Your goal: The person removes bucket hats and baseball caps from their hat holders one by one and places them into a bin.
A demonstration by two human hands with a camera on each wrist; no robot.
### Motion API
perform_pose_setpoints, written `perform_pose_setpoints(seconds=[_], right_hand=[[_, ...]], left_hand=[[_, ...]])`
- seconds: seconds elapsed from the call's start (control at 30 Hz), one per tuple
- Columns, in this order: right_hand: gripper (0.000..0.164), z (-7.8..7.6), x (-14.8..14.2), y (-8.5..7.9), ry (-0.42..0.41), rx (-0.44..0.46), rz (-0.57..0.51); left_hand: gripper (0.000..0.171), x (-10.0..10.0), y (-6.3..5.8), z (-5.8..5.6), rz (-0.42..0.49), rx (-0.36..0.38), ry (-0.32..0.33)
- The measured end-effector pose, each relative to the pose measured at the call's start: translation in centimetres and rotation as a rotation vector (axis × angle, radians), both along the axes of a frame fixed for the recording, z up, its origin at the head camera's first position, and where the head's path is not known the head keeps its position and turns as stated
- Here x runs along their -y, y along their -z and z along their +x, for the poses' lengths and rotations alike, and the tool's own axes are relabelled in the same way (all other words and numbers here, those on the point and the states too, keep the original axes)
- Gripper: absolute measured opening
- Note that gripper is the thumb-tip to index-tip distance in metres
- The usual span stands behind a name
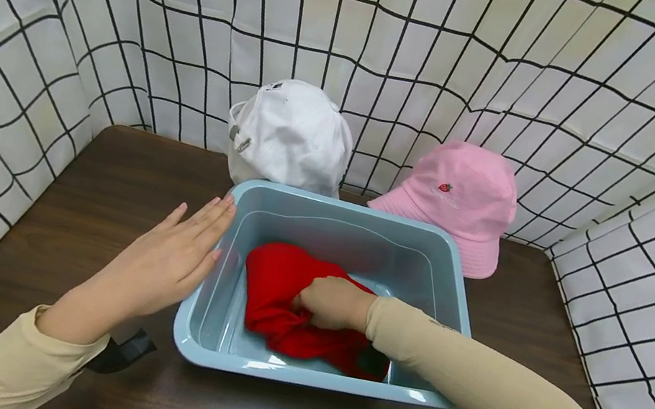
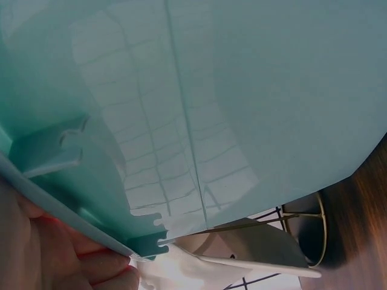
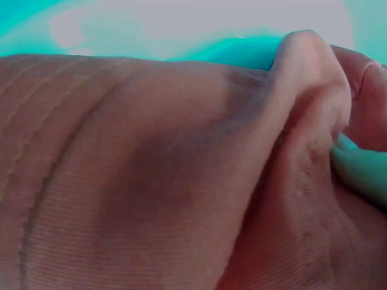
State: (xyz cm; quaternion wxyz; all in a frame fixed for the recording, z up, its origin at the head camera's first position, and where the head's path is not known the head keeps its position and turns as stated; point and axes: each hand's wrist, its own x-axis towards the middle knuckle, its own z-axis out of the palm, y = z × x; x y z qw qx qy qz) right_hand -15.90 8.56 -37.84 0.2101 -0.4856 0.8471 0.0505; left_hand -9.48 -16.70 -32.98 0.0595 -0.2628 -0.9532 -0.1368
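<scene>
Red cloth cap (image 1: 275,279) w/ stitched brim, part. bunched, lies in upright lt-blue rect. bin (image 1: 335,236).

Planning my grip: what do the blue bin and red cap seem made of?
Blue bin: probably hard plastic, smooth and glossy, given its bright reflections.
Red cap: likely matte woven fabric, given soft folds, fine ribs and stitching; fiber unclear.

both sleeves (image 1: 489,372) are beige, a black piece (image 1: 125,350) beside the left.
</scene>
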Motion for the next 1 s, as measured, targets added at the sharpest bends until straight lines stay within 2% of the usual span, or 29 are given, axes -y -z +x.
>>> perform_pose_setpoints(seconds=[0.13,0.33,0.47,0.67,1.0], right_hand=[[0.025,-0.5,0.0,-0.1,0.048,0.049,-0.028],[0.021,-1.4,-0.3,-1.7,0.11,0.286,-0.137],[0.015,-1.8,-0.9,-3.1,0.116,0.373,-0.204],[0.016,-1.8,-2.1,-4.7,0.15,0.398,-0.282],[0.019,-2.0,-5.4,-6.8,0.192,0.432,-0.515]], left_hand=[[0.057,0.0,0.0,0.1,-0.001,-0.006,-0.002],[0.057,0.0,0.1,0.1,-0.005,-0.009,-0.001],[0.057,0.0,0.1,0.1,-0.006,-0.012,-0.003],[0.057,-0.1,0.2,0.1,-0.003,-0.008,-0.005],[0.058,-0.1,0.1,0.1,0.008,0.004,-0.009]])
